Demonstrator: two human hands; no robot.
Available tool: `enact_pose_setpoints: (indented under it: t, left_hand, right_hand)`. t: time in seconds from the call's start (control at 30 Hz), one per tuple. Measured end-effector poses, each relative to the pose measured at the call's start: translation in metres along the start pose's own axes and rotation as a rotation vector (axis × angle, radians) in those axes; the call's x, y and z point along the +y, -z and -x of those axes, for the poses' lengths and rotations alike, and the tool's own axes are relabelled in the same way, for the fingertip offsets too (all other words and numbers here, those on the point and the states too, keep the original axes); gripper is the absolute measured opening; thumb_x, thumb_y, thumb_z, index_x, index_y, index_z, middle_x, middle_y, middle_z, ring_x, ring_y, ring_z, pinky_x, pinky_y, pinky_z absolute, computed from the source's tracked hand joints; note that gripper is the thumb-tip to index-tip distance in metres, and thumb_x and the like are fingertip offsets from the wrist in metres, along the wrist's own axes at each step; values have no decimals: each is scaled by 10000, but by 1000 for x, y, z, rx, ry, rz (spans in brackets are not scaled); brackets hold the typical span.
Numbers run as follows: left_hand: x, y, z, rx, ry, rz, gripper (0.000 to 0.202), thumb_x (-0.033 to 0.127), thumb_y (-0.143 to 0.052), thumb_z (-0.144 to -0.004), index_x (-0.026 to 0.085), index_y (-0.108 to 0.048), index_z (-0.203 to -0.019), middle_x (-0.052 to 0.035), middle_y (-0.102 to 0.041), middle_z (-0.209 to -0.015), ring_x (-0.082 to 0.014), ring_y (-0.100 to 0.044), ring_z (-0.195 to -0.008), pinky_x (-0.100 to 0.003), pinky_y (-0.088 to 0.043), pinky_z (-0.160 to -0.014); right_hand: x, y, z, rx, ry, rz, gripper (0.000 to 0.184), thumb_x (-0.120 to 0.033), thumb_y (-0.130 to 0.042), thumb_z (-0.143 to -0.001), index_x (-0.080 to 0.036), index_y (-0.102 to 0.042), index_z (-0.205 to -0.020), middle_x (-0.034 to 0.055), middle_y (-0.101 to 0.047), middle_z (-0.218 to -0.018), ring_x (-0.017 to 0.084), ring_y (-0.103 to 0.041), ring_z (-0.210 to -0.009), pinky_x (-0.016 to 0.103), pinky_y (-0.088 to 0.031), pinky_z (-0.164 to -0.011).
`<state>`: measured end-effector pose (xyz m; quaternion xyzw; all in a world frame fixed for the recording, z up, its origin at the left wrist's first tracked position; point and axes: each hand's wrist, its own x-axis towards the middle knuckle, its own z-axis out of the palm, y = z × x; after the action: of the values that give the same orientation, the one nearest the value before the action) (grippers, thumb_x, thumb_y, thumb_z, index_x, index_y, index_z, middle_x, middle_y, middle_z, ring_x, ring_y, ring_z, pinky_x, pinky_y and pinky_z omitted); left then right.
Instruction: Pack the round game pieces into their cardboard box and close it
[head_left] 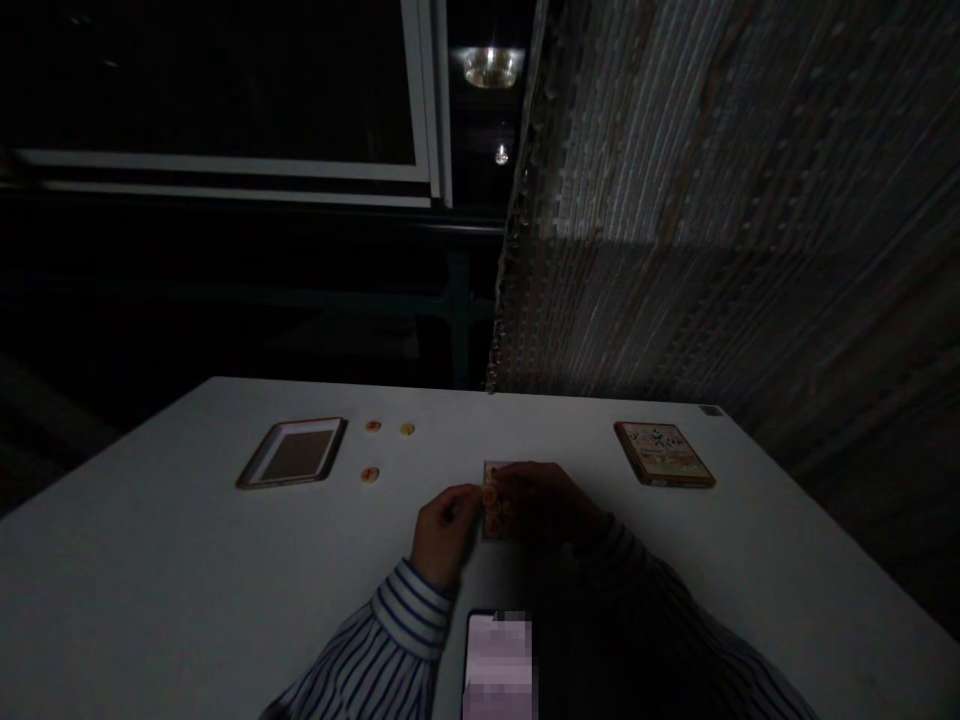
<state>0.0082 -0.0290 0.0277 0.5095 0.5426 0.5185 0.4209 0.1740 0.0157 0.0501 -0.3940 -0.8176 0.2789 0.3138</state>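
Both my hands meet over a small pinkish card sheet (495,522) lying on the white table (150,570). It carries round orange tokens. My left hand (444,532) is curled, its fingertips pinching at the sheet's left edge by one token. Lying over the sheet's right side, my right hand (551,500) is in deep shadow with its fingers bent. Three loose round tokens (370,474) rest on the table to the left. Striped sleeves cover both arms.
An open shallow box tray (262,462) sits at the left, a printed box lid (664,453) at the right. A lit phone (499,665) lies near the front edge. A woven blind hangs behind; the room is dark.
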Motion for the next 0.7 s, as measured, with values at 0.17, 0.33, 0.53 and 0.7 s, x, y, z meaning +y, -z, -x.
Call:
enact_pose_setpoints:
  t: [0.17,0.33,0.53,0.7]
  left_hand:
    - [3,0,-1,5,16,40,240,345,-566,-682,138,-637,-779,-49,-677,-756,-160,-610,-738,-251,-470,-698]
    - [7,-1,0,16,64,96,251,345,-590,-655,123,-635,-764,-59,-679,-740,-162,-613,-720,-247,-475,-680]
    - [3,-4,2,-12,91,162,273,357,-589,-660,118,-628,-784,-57,-680,-733,-166,-621,-709,-255,-483,-663]
    - [6,-4,3,-12,78,133,271,356,-586,-658,118,-636,-778,-64,-684,-751,-176,-625,-725,-269,-487,-679]
  right_hand:
    - [-1,-1,1,-11,-3,-119,259,-332,-510,-776,-169,-605,-953,70,-648,-941,169,-602,-851,275,-479,-741]
    - [-4,0,2,-55,0,-180,293,-352,-492,-786,-158,-578,-988,74,-640,-951,158,-603,-832,258,-477,-722]
    - [-7,1,1,-38,14,-115,247,-320,-521,-770,-158,-589,-943,63,-648,-903,153,-597,-818,256,-467,-726]
    - [-21,5,0,-59,-57,-94,184,-295,-500,-780,-168,-620,-839,41,-656,-797,142,-600,-722,238,-469,-639]
